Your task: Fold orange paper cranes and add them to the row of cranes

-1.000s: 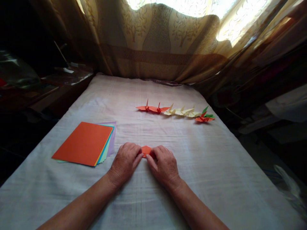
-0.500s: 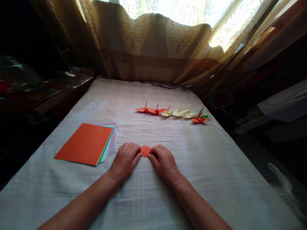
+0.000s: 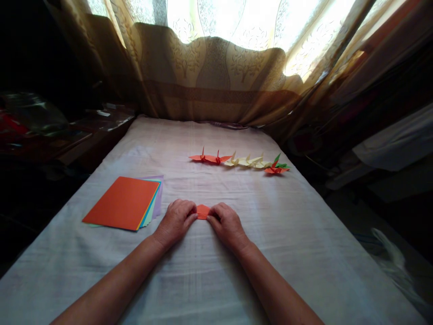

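A small folded piece of orange paper (image 3: 203,212) lies between my two hands, low over the cloth-covered surface. My left hand (image 3: 177,220) pinches its left edge between thumb and fingers. On the opposite edge, my right hand (image 3: 227,224) grips it the same way. The fingers hide both ends of the paper, so only its middle shows, with a blunt peak at the top.
Left of my hands is a stack of coloured paper (image 3: 123,203), orange on top. Beyond them runs a row of folded paper cranes: red (image 3: 210,159), cream (image 3: 248,162), green and orange (image 3: 276,169). A patterned curtain (image 3: 216,72) hangs behind the white cloth (image 3: 189,280).
The camera view has shifted slightly, so the background sits a little lower. Both hands keep their hold on the orange paper, with hardly any movement.
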{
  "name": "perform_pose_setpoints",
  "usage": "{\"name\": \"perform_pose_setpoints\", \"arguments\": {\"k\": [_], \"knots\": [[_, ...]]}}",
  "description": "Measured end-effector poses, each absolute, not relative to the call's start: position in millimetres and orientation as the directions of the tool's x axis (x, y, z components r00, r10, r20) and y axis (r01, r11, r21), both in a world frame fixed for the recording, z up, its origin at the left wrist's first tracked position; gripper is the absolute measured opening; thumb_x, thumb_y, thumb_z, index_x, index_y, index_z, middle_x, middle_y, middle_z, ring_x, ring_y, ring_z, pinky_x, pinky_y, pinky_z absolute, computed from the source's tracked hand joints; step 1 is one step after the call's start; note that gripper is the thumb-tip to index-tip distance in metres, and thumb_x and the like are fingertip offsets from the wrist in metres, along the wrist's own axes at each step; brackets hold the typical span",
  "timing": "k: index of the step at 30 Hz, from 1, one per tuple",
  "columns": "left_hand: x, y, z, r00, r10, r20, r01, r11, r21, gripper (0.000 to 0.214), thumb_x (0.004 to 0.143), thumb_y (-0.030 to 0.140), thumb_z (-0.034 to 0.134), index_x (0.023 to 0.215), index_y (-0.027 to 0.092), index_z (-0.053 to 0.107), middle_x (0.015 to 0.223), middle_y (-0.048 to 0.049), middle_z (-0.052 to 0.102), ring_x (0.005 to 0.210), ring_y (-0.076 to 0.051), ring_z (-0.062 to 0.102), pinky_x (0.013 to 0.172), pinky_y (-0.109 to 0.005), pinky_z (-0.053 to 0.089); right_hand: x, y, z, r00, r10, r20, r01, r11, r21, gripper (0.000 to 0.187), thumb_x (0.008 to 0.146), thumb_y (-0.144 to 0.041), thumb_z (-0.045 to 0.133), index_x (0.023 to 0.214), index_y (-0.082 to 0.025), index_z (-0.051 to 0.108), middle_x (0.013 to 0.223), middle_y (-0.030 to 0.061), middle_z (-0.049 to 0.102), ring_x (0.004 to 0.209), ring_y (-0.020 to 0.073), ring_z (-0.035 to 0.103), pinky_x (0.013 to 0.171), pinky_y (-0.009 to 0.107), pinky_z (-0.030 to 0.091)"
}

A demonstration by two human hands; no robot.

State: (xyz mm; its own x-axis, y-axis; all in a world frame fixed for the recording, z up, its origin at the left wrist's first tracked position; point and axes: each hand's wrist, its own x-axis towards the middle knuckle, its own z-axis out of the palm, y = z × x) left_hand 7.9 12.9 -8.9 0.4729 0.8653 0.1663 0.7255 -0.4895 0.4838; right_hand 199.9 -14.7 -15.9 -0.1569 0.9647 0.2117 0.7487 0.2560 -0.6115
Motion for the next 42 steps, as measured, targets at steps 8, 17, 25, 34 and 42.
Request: {"name": "perform_pose_setpoints", "arguments": {"k": [8,17,25,34,42], "knots": [[-5,22,-4,0.596,0.786,0.168,0.643,-0.591,0.487,0.009,0.085,0.019,0.051,0.082,0.020,0.059,0.083,-0.0034,0.065,0.080,-0.019,0.056,0.075,-0.031,0.045,221,-11,-21,-0.183,0.938,0.294,0.534,0.346,-0.772,0.014,0.080,-0.011,0.054,0.080,-0.020,0.065,0.082,0.0007,0.066,0.079,0.0142,0.061,0.075,0.026,0.048],[4,12,7,0.599,0.782,0.173,0.692,-0.614,0.379,0.018,0.085,0.013,0.054,0.085,0.023,0.068,0.085,-0.0044,0.066,0.083,-0.021,0.059,0.077,-0.032,0.044,229,-16,-28,0.013,0.921,0.390,0.547,0.320,-0.774,0.021,0.081,-0.014,0.049,0.089,-0.020,0.068,0.094,0.0063,0.071,0.091,0.0193,0.064,0.086,0.035,0.050],[15,-9,14,0.585,0.756,0.294,0.771,-0.631,0.085,0.014,0.089,0.021,0.058,0.078,0.020,0.067,0.080,-0.0064,0.063,0.083,-0.023,0.057,0.079,-0.036,0.042,220,-25,-20,-0.152,0.907,0.393,0.794,0.349,-0.498,0.019,0.086,-0.011,0.054,0.094,-0.020,0.069,0.094,0.0055,0.072,0.091,0.0200,0.063,0.085,0.032,0.049],[16,-7,5,0.552,0.790,0.267,0.801,-0.591,0.093,0.012,0.090,0.020,0.057,0.087,0.020,0.069,0.087,-0.0069,0.069,0.085,-0.024,0.062,0.076,-0.037,0.044,215,-41,-9,-0.287,0.915,0.282,0.769,0.396,-0.501,0.016,0.084,-0.013,0.056,0.089,-0.023,0.068,0.080,0.0005,0.071,0.075,0.0151,0.064,0.070,0.023,0.044],[17,0,11,0.659,0.714,0.237,0.673,-0.700,0.239,0.029,0.089,0.043,0.058,0.107,0.023,0.070,0.112,-0.0080,0.069,0.104,-0.026,0.062,0.091,-0.041,0.043,223,-27,-9,-0.247,0.901,0.356,0.806,0.395,-0.441,0.031,0.079,-0.008,0.055,0.104,-0.021,0.067,0.104,0.0080,0.069,0.098,0.0222,0.060,0.087,0.034,0.046]]}}
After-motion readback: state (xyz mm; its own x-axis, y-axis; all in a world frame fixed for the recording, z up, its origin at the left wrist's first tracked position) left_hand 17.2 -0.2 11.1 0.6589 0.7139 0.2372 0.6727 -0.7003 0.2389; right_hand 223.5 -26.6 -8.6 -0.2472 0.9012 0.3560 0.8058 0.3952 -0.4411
